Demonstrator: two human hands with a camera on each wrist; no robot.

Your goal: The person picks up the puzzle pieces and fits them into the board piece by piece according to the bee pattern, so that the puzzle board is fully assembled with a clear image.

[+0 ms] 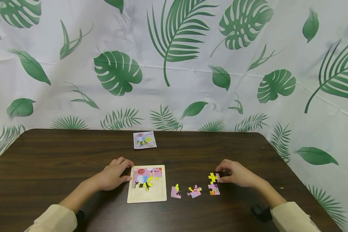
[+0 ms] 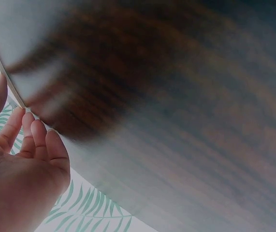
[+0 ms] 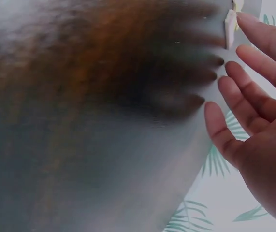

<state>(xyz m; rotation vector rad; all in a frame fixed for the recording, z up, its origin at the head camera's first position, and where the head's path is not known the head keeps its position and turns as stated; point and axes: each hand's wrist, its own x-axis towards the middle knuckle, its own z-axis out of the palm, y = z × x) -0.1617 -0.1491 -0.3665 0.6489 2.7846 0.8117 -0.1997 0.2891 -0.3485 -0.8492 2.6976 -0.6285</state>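
A square wooden puzzle board (image 1: 147,196) lies on the table, its upper and left parts filled with pieces of a bee picture. My left hand (image 1: 115,174) rests at the board's left side, with thumb and fingertips touching its edge. On the right, my right hand (image 1: 238,174) reaches over a yellow and pink puzzle piece (image 1: 213,177). Thumb and forefinger are spread at that piece's right side, and the other fingers are loosely bent. Just below it lies a pink and orange piece (image 1: 214,190). Two more pieces, a pink and yellow one (image 1: 175,192) and a multicoloured one (image 1: 195,192), lie right of the board.
Behind the board, a small printed picture card (image 1: 145,140) of the bee lies on the dark wooden table (image 1: 75,148). A white cloth with green leaves (image 1: 191,90) hangs behind the table and along its right side.
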